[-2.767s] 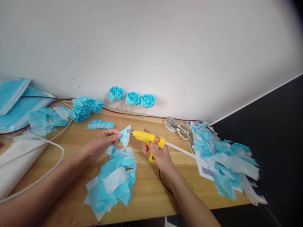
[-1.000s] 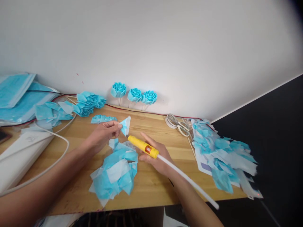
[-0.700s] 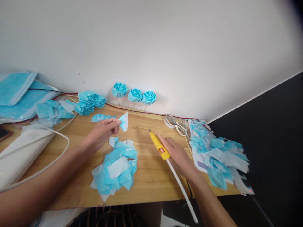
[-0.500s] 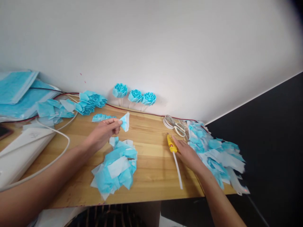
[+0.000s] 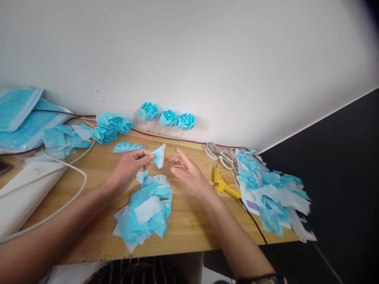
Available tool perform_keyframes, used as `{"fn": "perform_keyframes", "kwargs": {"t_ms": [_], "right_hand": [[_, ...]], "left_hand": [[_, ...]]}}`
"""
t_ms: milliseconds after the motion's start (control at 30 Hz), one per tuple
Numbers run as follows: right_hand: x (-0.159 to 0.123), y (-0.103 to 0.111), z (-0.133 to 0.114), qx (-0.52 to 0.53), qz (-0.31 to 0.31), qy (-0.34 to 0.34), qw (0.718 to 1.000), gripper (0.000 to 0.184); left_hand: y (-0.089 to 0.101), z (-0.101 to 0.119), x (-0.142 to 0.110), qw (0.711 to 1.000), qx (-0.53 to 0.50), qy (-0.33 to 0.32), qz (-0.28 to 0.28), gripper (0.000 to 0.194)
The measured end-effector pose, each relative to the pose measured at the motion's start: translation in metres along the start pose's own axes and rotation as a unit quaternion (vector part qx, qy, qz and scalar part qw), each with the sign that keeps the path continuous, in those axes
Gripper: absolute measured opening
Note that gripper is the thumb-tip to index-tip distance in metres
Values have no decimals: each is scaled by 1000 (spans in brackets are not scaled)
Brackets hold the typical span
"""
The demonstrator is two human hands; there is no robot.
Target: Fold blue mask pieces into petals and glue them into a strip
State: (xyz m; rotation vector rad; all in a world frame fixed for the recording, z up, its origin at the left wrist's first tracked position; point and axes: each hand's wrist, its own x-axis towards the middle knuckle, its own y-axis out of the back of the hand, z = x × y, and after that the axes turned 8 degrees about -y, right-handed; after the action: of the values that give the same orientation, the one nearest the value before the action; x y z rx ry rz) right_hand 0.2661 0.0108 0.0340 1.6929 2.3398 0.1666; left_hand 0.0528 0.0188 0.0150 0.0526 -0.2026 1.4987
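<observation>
Hands (image 5: 188,173) apart; yellow glue gun (image 5: 220,183) now on table (image 5: 189,213).

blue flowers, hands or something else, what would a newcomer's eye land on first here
Probably the three bright blue rosettes standing on thin sticks against the pale wall, at the back of the wooden table. Next, the yellow glue gun lying to the right of the open right hand. Between the hands, the left hand pinches a small folded blue-and-white piece.
</observation>
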Motion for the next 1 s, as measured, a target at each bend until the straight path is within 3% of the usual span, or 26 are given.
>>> {"fn": "perform_keyframes", "kwargs": {"t_ms": [100,200,467,700,1000], "right_hand": [[19,-22,-2,113,-45,-29,992,76],[25,-29,-4,163,-44,-42,985,72],[33,-37,-1,169,5,-29,985,60],[26,-32,-3,196,-20,-21,980,56],[27,-45,2,216,-12,-40,975,54]], "left_hand": [[-1,3,0,1000,10,7,1,30],[-4,5,0,1000,21,14,5,26],[-8,9,-1,998,53,25,2,23],[-5,8,-1,999,43,14,10,23],[-8,9,-1,999,48,16,11,20]]}}
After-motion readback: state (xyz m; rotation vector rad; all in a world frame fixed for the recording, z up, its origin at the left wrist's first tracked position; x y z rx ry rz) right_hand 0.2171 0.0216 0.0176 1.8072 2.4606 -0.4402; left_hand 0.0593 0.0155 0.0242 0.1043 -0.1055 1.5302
